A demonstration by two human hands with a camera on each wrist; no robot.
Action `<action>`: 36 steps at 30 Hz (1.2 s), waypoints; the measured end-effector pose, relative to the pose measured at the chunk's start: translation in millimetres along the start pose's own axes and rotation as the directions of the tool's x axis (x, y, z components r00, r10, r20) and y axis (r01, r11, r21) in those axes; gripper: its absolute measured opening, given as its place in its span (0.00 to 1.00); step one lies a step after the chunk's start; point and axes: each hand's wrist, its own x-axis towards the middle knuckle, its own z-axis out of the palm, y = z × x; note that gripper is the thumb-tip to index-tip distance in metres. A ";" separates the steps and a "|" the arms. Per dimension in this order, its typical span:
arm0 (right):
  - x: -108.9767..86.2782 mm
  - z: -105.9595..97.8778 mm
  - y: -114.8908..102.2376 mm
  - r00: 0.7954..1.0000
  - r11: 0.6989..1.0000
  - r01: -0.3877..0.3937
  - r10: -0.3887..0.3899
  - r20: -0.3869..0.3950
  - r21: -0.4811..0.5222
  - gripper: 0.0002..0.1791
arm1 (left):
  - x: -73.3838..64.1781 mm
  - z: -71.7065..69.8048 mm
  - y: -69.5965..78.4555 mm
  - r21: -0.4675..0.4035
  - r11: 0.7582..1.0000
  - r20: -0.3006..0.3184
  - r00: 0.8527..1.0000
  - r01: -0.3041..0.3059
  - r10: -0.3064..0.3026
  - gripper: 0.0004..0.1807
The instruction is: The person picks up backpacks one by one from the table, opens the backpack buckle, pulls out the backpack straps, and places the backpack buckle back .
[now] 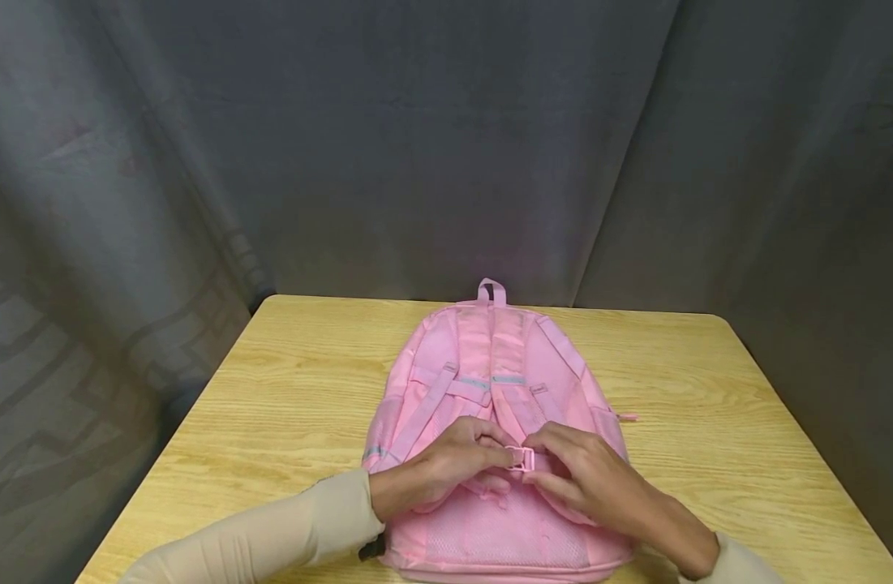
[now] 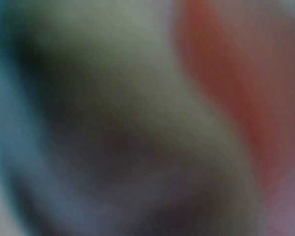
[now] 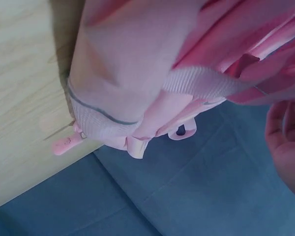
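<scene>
A pink backpack lies on the table with its shoulder straps facing up. Over its lower middle, both hands meet at a pink plastic buckle. From the left, my left hand pinches the buckle's left side between thumb and fingers. Opposite it, my right hand grips the right side, thumb below and fingers above. Whether the buckle's halves are fully joined I cannot tell. The right wrist view shows the backpack's side and part of a hand at the right edge. Blur hides everything in the left wrist view.
The wooden table extends on both sides of the backpack. Behind it hangs a dark grey curtain. A carry loop stands at the backpack's top, and a zipper pull sticks out on its right.
</scene>
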 end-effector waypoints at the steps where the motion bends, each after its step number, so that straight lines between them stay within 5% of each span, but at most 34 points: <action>1: 0.7 -1.1 0.2 1.000 1.000 -0.012 0.012 0.012 0.025 0.15 | 0.1 0.2 0.3 -0.004 1.000 -0.001 1.000 0.003 -0.003 0.08; 6: 2.7 -7.0 1.2 0.989 0.975 -0.125 0.107 0.102 0.184 0.13 | -0.1 0.9 1.2 -0.005 1.000 -0.003 1.000 0.009 -0.009 0.09; 13: 2.0 -14.5 5.5 0.947 0.881 -0.295 0.218 0.236 0.370 0.07 | -0.1 1.0 2.2 -0.006 1.000 0.008 1.000 0.014 -0.013 0.10; 15: 1.6 -15.9 7.7 0.928 0.832 -0.345 0.234 0.290 0.433 0.05 | -0.2 0.9 1.8 -0.006 1.000 0.009 1.000 0.018 -0.018 0.10; 19: 2.1 -17.7 12.2 0.873 0.677 -0.465 0.241 0.425 0.571 0.01 | -0.1 0.2 1.4 -0.015 1.000 0.016 1.000 0.020 -0.020 0.10; 21: 2.5 -18.4 13.8 0.846 0.596 -0.514 0.233 0.481 0.617 0.03 | -0.6 -0.1 1.3 -0.016 1.000 0.018 1.000 0.020 -0.019 0.10; 23: 2.8 -18.4 14.9 0.832 0.546 -0.536 0.215 0.511 0.644 0.07 | -1.1 -0.5 1.0 -0.009 1.000 0.019 1.000 0.017 -0.016 0.10; 31: 0.9 -16.9 18.8 0.814 0.428 -0.569 0.175 0.553 0.702 0.13 | -2.5 0.1 -0.3 0.014 1.000 0.016 1.000 0.000 0.000 0.10; 36: -0.4 -13.2 21.2 0.816 0.400 -0.568 0.158 0.556 0.719 0.12 | -1.9 1.9 -0.5 0.005 1.000 0.014 1.000 0.005 -0.005 0.09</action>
